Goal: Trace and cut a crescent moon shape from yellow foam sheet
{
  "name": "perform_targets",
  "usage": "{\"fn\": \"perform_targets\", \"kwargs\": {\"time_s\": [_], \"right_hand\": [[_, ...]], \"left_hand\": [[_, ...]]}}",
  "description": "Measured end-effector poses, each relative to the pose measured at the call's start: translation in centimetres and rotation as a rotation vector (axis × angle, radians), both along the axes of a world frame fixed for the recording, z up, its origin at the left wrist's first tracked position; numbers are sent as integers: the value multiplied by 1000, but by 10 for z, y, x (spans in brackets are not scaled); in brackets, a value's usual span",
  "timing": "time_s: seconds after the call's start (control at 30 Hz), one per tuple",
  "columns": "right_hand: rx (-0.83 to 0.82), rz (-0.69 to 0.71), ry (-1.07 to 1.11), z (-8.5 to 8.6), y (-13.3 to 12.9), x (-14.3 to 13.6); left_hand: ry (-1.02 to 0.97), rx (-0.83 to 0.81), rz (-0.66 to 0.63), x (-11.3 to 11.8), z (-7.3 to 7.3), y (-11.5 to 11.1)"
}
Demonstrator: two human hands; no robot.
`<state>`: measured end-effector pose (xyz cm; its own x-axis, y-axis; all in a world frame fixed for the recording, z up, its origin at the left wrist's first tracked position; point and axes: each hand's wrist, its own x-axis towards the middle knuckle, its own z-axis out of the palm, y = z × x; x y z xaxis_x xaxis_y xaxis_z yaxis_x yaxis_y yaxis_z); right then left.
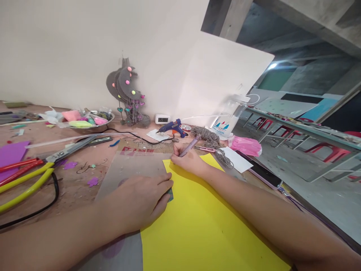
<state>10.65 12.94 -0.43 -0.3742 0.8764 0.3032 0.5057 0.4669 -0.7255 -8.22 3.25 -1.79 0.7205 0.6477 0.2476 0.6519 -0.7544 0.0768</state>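
Note:
A large yellow sheet (186, 233) lies in front of me on top of a greyish, partly see-through sheet (124, 165). My right hand (187, 160) grips a pale purple pen (191, 145), its lower end hidden by my fingers near the yellow sheet's far left corner. At the sheet's left edge, my left hand (141, 197) rests with its fingers curled over a small dark teal piece (170, 194). Most of that piece is hidden, so its kind does not show.
Left lie red-handled and yellow-handled scissors (60, 153) and purple foam scraps (92, 182). Behind are a metal bowl (97, 126) of clay, a blue glue gun (173, 128), a small clock (163, 119) and grey yarn (207, 135). A phone (262, 171) and bottle (227, 116) stand right.

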Motion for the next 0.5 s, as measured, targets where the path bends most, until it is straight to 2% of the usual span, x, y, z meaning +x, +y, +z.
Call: {"fn": "perform_targets", "kwargs": {"time_s": [0.23,0.5], "right_hand": [[76,-49,-15,0,4,6],[-7,-50,-24,0,-2,14]], "left_hand": [[-19,-4,6,0,0,0],[-35,-6,17,0,2,-1]]}}
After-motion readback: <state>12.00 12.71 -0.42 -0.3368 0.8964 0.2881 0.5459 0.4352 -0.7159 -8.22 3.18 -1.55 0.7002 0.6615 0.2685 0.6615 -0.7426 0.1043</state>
